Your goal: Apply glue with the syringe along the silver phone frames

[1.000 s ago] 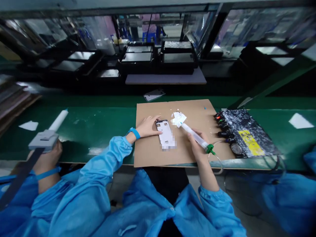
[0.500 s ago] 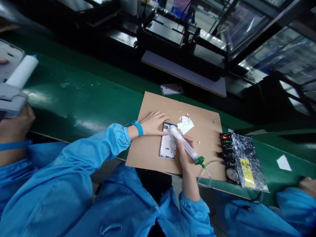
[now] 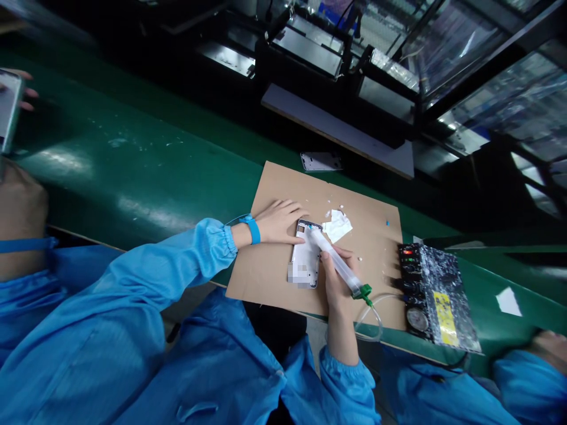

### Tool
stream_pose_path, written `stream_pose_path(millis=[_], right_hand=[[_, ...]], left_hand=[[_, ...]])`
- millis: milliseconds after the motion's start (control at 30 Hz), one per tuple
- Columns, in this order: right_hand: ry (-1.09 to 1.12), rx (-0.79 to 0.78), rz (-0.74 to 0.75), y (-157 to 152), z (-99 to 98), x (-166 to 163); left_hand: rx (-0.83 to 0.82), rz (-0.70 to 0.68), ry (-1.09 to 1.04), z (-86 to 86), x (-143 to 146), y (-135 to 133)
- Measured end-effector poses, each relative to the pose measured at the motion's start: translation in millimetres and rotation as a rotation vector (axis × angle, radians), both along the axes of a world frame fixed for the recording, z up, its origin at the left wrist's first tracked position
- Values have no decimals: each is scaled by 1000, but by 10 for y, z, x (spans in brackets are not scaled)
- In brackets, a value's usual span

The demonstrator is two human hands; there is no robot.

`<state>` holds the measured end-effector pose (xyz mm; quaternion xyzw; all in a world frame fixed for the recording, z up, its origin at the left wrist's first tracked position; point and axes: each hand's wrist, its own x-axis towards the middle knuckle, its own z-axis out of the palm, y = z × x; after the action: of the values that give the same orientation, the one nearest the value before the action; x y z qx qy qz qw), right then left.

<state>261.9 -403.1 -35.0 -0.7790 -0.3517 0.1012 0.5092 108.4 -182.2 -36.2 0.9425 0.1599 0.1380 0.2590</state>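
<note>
A white phone frame (image 3: 305,260) lies on a brown cardboard sheet (image 3: 266,271). My left hand (image 3: 279,221) rests flat beside the frame's upper left edge, fingers stretched out and touching it. My right hand (image 3: 334,280) is wrapped round a clear syringe dispenser (image 3: 336,262) with a green fitting at its back end. The syringe tip sits at the frame's top edge. A thin clear tube (image 3: 374,310) runs from the fitting toward a speckled control box (image 3: 436,298). A crumpled white wipe (image 3: 337,225) lies just beyond the frame.
The cardboard sits on a green conveyor belt (image 3: 133,171). Another white frame (image 3: 321,160) lies at the belt's far edge. Dark machines and trays stand behind. A co-worker's hand (image 3: 20,203) is at the left; another person's sleeve (image 3: 527,383) is at the right.
The syringe tip moved from the white wipe onto the frame's top edge. The view tilted and shifted. The co-worker at the left lowered a white tube out of sight.
</note>
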Motion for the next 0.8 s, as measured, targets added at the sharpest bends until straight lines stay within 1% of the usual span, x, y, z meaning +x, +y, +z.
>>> stream_pose_path(millis=[167, 433, 633, 800], right_hand=[[10, 7, -14, 11, -23, -7], [-7, 29, -32, 41, 23, -27], [-34, -13, -33, 19, 17, -21], [-128, -141, 53, -86, 126, -8]], left_hand=[[14, -5, 50, 57, -12, -11], [40, -9, 27, 46, -13, -11], [49, -15, 10, 30, -20, -5], [42, -12, -12, 12, -23, 1]])
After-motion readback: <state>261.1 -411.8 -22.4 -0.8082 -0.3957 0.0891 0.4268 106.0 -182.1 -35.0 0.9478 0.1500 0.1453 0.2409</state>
